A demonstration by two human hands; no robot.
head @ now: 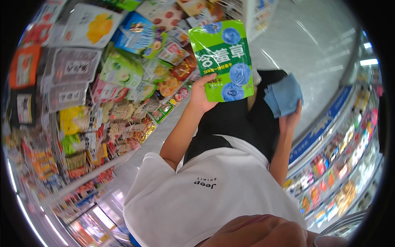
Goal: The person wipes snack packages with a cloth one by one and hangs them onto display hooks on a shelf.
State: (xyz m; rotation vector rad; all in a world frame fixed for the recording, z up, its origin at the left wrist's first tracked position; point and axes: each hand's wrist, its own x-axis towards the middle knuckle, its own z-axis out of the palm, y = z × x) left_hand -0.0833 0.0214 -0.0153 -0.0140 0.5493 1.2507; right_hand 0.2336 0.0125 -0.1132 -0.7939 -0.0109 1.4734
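Observation:
A green pouch of dried fruit (222,61), printed with blue berries, is upright in front of the body. My left hand (203,94) grips it by the lower left edge, the thumb across its front and the other fingers hidden behind. To the right, a folded blue cloth (284,94) lies in my right hand (290,119). The thumb shows at the cloth's right edge, while its other fingers are mostly covered. The pouch and the cloth are apart.
Racks of snack pouches (122,71) fill the left side, close to the green pouch. Grey shiny floor (296,40) shows at the upper right. A curved shelf with a blue front edge (321,126) holds packaged goods at the right.

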